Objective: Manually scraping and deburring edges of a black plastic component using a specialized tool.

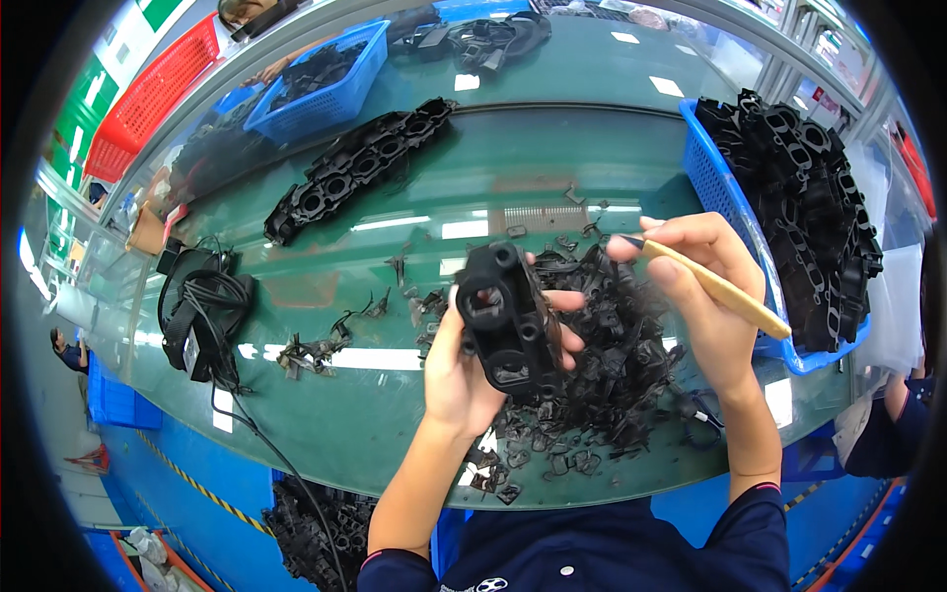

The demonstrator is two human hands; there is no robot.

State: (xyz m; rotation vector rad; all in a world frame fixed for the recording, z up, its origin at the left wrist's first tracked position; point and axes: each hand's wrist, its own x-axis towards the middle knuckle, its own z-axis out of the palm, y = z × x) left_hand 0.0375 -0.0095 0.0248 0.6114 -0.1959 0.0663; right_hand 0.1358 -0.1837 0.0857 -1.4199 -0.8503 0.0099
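Note:
My left hand [462, 383] is wrapped round a black molded plastic part [508, 331] with round openings, held tilted above the green table [326, 414]. In my right hand [715, 286] is a tool with a yellowish handle [725, 293] and a short dark tip, pinched between thumb and fingers. The tip points left, apart from the plastic part. Below both hands spreads a heap of black plastic scraps [617, 365]. A longer black molded part [360, 168] with a row of round openings lies at the far left of the table.
At the right stands a blue basket [725, 197] full of black molded parts. A dark strap with coiled cable [205, 306] lies at the left, its cord hanging over the front edge. Another blue basket [345, 84] stands beyond the table's back divider. Small scraps [314, 352] are scattered left of the heap.

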